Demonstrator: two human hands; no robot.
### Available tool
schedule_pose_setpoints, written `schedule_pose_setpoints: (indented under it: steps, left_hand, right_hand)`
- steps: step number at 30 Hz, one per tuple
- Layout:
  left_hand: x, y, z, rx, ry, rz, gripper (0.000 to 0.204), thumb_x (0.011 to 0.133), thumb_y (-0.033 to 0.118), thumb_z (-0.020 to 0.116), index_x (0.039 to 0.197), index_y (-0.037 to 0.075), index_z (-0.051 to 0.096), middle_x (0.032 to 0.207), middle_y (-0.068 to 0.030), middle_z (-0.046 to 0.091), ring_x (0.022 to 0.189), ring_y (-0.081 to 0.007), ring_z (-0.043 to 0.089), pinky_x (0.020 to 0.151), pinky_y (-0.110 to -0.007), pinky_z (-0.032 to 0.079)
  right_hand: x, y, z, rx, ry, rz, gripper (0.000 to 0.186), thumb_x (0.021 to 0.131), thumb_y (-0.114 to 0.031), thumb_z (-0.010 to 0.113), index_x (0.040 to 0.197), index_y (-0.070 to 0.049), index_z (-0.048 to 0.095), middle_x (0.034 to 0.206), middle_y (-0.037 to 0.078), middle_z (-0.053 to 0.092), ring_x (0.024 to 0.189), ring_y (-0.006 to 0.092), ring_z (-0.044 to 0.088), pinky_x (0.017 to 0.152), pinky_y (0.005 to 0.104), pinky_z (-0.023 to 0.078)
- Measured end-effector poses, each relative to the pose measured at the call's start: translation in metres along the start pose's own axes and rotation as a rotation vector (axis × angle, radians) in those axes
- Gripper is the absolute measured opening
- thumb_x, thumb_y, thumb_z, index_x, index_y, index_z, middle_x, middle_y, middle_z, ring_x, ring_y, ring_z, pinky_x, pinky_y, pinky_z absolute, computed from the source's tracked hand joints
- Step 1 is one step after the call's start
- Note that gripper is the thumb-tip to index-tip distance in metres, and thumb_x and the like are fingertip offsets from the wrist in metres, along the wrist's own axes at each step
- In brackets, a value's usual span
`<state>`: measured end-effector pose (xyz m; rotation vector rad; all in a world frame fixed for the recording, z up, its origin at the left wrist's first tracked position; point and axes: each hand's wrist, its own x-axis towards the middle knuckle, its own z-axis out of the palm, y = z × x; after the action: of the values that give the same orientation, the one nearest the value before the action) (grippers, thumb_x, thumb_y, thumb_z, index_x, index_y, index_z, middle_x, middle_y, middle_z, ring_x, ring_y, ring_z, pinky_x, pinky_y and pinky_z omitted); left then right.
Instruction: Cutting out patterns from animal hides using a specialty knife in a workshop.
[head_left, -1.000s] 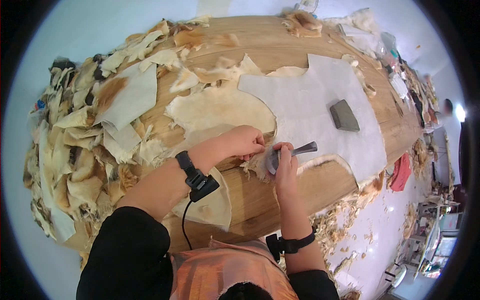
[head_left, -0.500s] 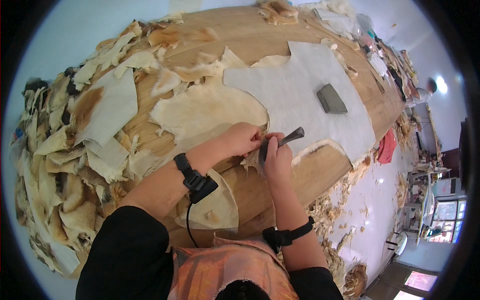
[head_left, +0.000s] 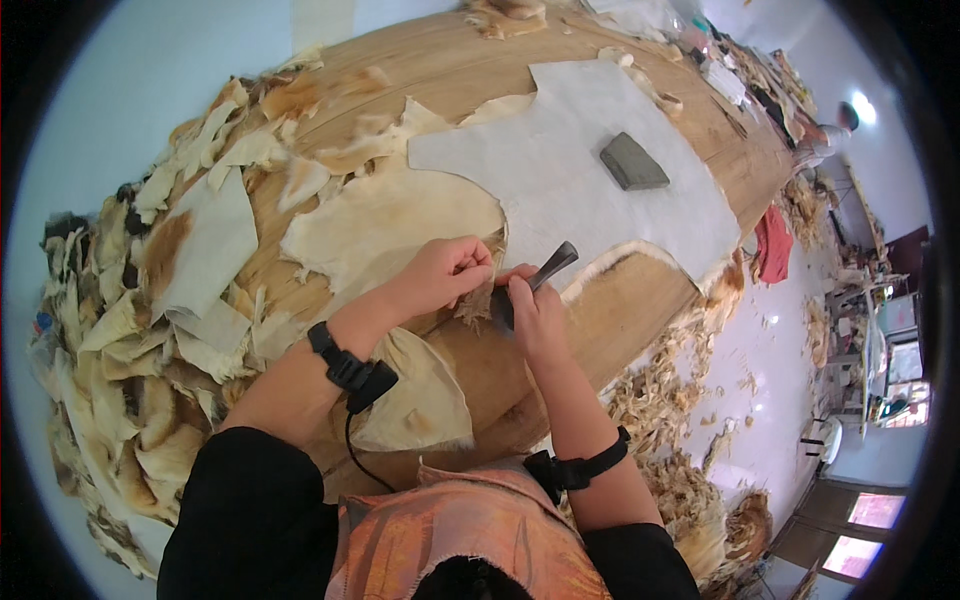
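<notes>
My left hand [head_left: 445,272] is closed, its fingers pinching the edge of a small ragged scrap of hide [head_left: 475,305] that hangs below it. Just to its right, my right hand [head_left: 537,318] wraps round a dark metal knife [head_left: 555,264] with a flared upper end. The knife's lower part points down beside the scrap and is mostly hidden by my fingers. Beyond both hands lies a white sheet of hide [head_left: 560,150], with a cream hide piece [head_left: 400,215] against its left edge. A grey wedge-shaped block [head_left: 634,163] rests on the white sheet.
A wooden work surface [head_left: 620,315] carries everything. Hide offcuts and fur are heaped [head_left: 130,350] along the left, and a loose cream piece [head_left: 415,400] lies near my apron. Shavings [head_left: 690,500] cover the floor at right, by a red cloth [head_left: 773,245]. Another person [head_left: 825,138] is far off.
My left hand has drawn a little left, away from the right hand, and more of the hide scrap shows under it. The whole view has shifted slightly; the right hand keeps its hold.
</notes>
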<state>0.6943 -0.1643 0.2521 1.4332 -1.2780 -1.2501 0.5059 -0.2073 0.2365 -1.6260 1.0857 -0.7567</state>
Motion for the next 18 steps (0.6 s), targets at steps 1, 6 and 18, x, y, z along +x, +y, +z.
schedule_pose_setpoints:
  steps: [1, 6, 18]
  left_hand:
    - [-0.007, 0.007, 0.003, -0.007, -0.019, 0.011, 0.011, 0.095, 0.014, 0.065, 0.098, 0.003, 0.062, 0.069, -0.001, 0.061, 0.053, -0.0077, 0.054, 0.049, -0.026, 0.044]
    - [-0.014, 0.001, -0.001, 0.268, 0.084, 0.166, 0.015, 0.095, 0.013, 0.066, 0.105, 0.005, 0.06, 0.073, -0.0034, 0.061, 0.062, -0.0137, 0.06, 0.059, -0.029, 0.05]
    - [0.001, 0.028, 0.053, 0.696, 0.109, 0.23, 0.024, 0.087, 0.019, 0.072, 0.108, 0.008, 0.066, 0.09, -0.0094, 0.068, 0.089, -0.0292, 0.066, 0.081, -0.042, 0.053]
  right_hand:
    - [-0.002, 0.001, -0.005, 0.049, 0.003, -0.02, 0.031, 0.098, -0.023, 0.048, 0.095, 0.001, 0.067, 0.088, 0.017, 0.067, 0.085, 0.0296, 0.065, 0.081, 0.0396, 0.051]
    - [0.001, -0.008, -0.025, 0.275, -0.118, 0.02, 0.028, 0.096, -0.023, 0.052, 0.094, 0.0, 0.067, 0.096, 0.011, 0.067, 0.095, 0.0251, 0.064, 0.087, 0.0339, 0.048]
    - [0.038, 0.016, -0.126, 0.865, -0.152, 0.251, 0.025, 0.103, -0.03, 0.047, 0.099, -0.009, 0.06, 0.098, 0.002, 0.058, 0.085, 0.0152, 0.058, 0.069, 0.0296, 0.048]
